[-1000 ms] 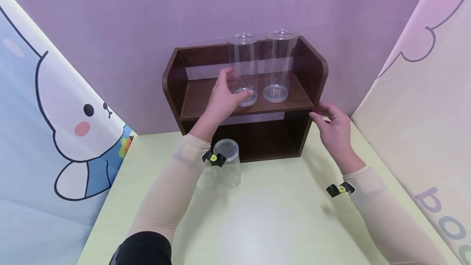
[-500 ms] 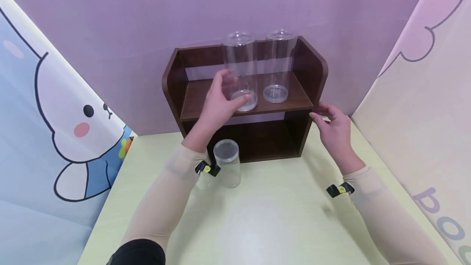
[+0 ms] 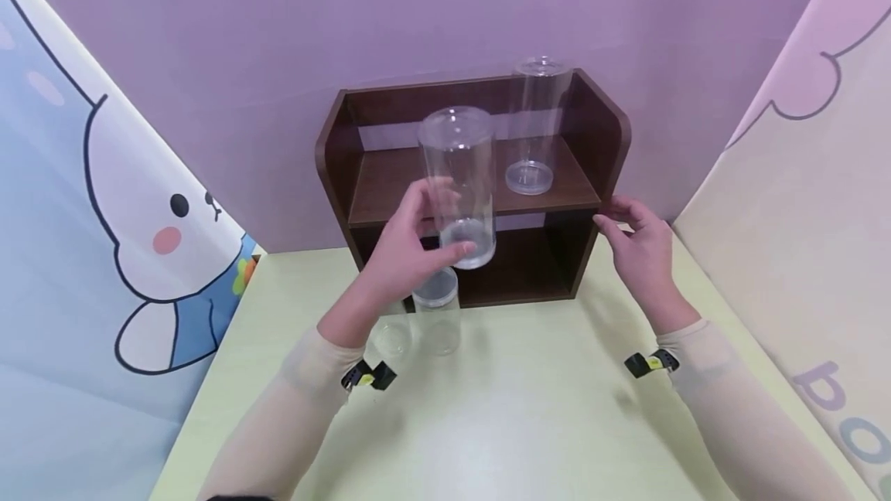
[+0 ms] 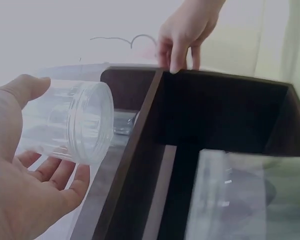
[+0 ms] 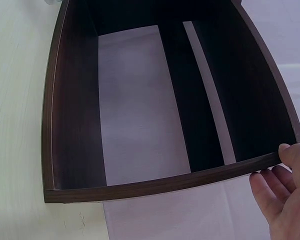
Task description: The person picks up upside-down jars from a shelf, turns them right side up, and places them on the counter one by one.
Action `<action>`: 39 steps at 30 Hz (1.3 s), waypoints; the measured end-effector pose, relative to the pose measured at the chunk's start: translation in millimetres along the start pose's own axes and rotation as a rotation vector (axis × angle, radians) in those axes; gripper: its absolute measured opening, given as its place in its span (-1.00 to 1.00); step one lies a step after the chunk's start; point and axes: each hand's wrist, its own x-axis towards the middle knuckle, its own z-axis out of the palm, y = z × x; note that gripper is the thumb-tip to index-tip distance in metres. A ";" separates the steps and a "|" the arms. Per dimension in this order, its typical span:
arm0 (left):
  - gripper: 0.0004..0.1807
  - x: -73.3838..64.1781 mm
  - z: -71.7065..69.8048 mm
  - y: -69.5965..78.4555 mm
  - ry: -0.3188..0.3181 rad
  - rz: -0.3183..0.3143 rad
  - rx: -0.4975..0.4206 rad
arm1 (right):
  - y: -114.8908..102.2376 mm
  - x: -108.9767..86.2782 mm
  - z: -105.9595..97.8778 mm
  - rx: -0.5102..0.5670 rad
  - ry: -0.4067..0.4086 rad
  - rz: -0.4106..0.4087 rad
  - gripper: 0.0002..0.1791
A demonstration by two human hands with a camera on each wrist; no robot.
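My left hand (image 3: 400, 253) grips a tall clear plastic jar (image 3: 459, 168) near its bottom, in front of the upper shelf's edge and off the board. In the left wrist view the thumb lies on one side of the jar (image 4: 65, 117) and the curled fingers on the other. My right hand (image 3: 640, 253) holds the right side panel of the dark brown two-tier shelf (image 3: 473, 216); in the right wrist view its thumb and fingers pinch the panel's edge. Another tall clear jar (image 3: 536, 122) stands upright on the upper tier at the right.
Below the held jar, a shorter clear jar with a lid (image 3: 437, 315) stands on the pale table (image 3: 501, 408). Beside it another clear jar (image 3: 391, 339) is partly hidden by my left arm. A purple backdrop (image 3: 209, 60) hangs behind the shelf.
My left hand has lifted the tall jar off the upper shelf and brought it forward and down toward me. My right hand keeps its hold on the shelf's side.
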 end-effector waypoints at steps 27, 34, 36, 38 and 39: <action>-0.09 -86.1 58.1 -25.1 -0.215 -0.155 -0.083 | -2.6 -2.7 -1.4 0.013 0.022 0.030 -0.75; -0.10 -87.1 55.5 -32.4 -0.180 -0.156 -0.048 | -46.5 -12.4 -0.1 0.065 0.160 -0.095 -0.73; -0.10 -86.6 54.1 -33.7 -0.175 -0.156 -0.040 | -57.9 -14.9 0.1 0.096 0.189 -0.177 -0.75; -0.10 -85.9 53.0 -35.1 -0.173 -0.153 -0.034 | -64.6 -15.8 1.3 0.122 0.188 -0.260 -0.77; -0.10 -85.6 52.5 -35.7 -0.172 -0.153 -0.032 | -66.6 -16.1 2.3 0.140 0.169 -0.302 -0.77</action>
